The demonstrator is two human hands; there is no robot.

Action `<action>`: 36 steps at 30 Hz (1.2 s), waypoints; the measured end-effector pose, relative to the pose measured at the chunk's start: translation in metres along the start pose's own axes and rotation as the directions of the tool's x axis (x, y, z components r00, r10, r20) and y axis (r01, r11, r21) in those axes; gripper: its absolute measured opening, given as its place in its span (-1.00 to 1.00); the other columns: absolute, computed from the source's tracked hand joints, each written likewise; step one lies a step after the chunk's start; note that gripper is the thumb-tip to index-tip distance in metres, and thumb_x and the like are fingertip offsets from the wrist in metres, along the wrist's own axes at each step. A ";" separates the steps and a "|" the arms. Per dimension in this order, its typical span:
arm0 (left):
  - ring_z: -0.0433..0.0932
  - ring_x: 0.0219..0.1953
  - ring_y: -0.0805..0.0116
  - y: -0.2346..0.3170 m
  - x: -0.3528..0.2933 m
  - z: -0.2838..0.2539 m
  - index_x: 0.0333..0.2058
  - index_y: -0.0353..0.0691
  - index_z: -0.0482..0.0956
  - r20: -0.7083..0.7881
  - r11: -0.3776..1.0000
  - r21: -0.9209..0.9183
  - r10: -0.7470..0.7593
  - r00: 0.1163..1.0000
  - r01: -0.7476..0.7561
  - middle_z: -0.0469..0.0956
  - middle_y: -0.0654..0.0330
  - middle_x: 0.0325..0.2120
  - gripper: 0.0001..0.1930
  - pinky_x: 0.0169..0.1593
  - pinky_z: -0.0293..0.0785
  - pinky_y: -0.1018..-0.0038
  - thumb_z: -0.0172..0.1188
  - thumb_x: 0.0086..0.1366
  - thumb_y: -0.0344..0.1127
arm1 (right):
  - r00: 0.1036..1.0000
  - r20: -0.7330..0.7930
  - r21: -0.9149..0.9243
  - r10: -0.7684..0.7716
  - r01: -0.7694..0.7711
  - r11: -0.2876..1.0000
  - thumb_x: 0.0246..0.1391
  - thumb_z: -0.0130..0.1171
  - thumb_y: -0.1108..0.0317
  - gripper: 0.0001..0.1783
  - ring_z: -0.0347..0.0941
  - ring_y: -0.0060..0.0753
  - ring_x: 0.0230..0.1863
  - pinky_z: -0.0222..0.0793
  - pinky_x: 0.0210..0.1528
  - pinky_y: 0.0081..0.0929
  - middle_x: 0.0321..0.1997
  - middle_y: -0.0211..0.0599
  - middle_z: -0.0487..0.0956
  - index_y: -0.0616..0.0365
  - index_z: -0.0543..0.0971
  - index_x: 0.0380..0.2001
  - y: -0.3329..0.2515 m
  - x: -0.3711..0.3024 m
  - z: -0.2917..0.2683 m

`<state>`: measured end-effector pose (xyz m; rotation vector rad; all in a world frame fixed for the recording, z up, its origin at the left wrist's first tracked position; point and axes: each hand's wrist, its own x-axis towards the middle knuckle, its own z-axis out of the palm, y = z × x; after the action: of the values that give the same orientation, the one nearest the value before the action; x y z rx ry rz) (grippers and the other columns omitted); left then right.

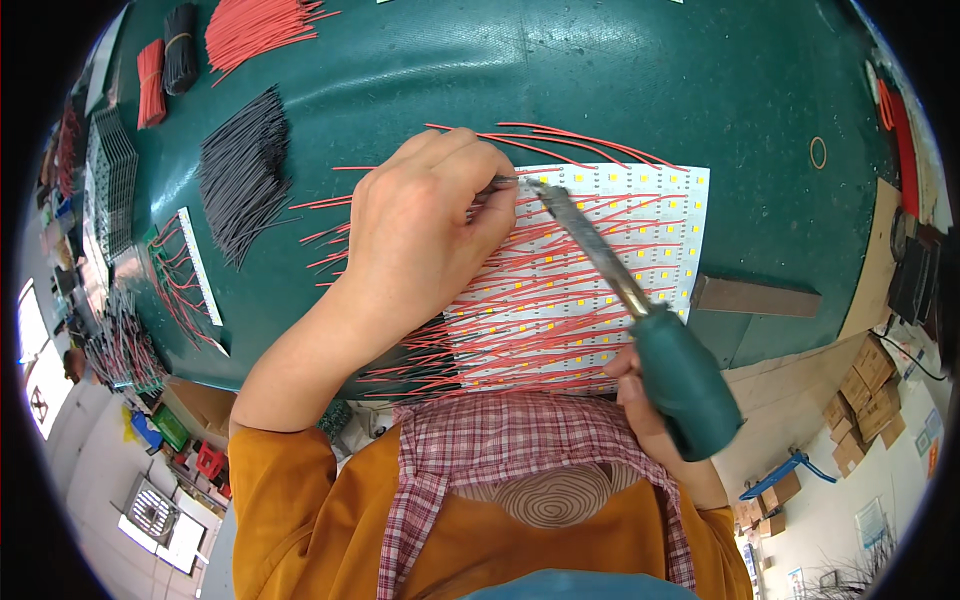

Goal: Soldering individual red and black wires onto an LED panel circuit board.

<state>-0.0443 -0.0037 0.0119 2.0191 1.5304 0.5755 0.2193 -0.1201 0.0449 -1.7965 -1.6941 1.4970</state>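
Note:
A white LED panel (693,225) dotted with small yellow chips lies in front of me, with many thin red wires (570,290) running across it toward the left. My left hand (425,215) is closed in a pinch near the panel's far edge, gripping a dark wire (506,181). Beneath the handle of a soldering iron (688,385), my right hand (640,395) is wrapped round it, partly hidden. The iron slants up to the left, and its tip meets or nearly meets the panel beside the dark wire's end. Black wires show under my left forearm.
Loose black wires (243,175) and red wires (262,30) lie in piles on the green table mat (740,90), near a red bundle (150,85) and a black bundle (180,50). A wired LED strip (200,268) is at left. A brown bar (757,297) sits right of the panel.

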 end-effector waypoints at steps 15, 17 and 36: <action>0.55 -0.35 0.09 0.000 0.001 -0.004 -0.37 -0.24 0.56 0.032 0.999 0.041 0.029 0.999 -0.030 0.54 0.13 -0.47 -0.88 -0.31 0.49 0.25 0.31 0.12 -0.41 | 0.999 -0.017 0.233 0.041 -0.036 0.972 0.05 0.28 0.48 -0.69 0.62 -0.33 -0.24 0.53 -0.16 -0.42 -0.27 -0.34 0.69 0.16 0.59 -0.09 -0.004 0.001 -0.005; 0.55 -0.31 0.06 0.006 0.006 -0.022 -0.21 -0.25 0.52 0.018 0.990 0.124 0.065 0.998 -0.067 0.54 0.08 -0.40 -0.79 -0.29 0.49 0.23 0.29 0.20 -0.36 | 0.998 -0.041 0.269 0.041 -0.029 0.963 0.06 0.27 0.48 -0.70 0.62 -0.34 -0.22 0.52 -0.17 -0.41 -0.27 -0.34 0.69 0.16 0.59 -0.09 0.001 0.002 -0.006; 0.45 -0.41 0.55 0.000 0.053 -0.083 -0.15 -0.29 0.49 0.057 0.963 0.269 -0.003 0.998 -0.013 0.62 0.23 -0.42 -0.88 -0.34 0.36 0.56 0.06 0.41 -0.41 | 0.986 -0.165 0.188 0.014 0.017 0.982 0.00 0.29 0.56 -0.80 0.58 -0.30 -0.24 0.49 -0.14 -0.38 -0.27 -0.34 0.67 0.12 0.65 -0.26 0.031 -0.008 0.001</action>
<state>-0.0819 0.0609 0.0759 2.2196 1.6434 0.3216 0.2384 -0.1357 0.0252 -1.7648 -1.4239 1.4124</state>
